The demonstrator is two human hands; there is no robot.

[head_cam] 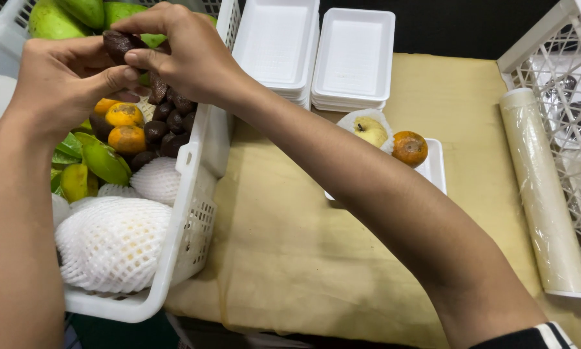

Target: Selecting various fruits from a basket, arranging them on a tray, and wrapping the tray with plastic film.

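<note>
Worktop covered in a tan, slightly creased sheet; beyond its far edge the room is dark and nothing can be made out there.

Both hands are raised over the white plastic crate at the left edge of the worktop. Left hand and right hand meet at a dark brown scaly fruit, fingers of each pinched close on it, thumb tips pressed against its underside. The fruit is held above the crate, not resting on anything.

Inside the crate: a cluster of similar dark fruits, small oranges, green mangoes, and fruit in white foam netting at the near end.

At the far side of the worktop, two stacks of white foam trays side by side. Near the middle, one tray carrying a pale yellow apple in a foam sleeve and an orange, just beside each other.

On the right, a roll of clear cling film lies along the worktop, close against a second white crate.
</note>
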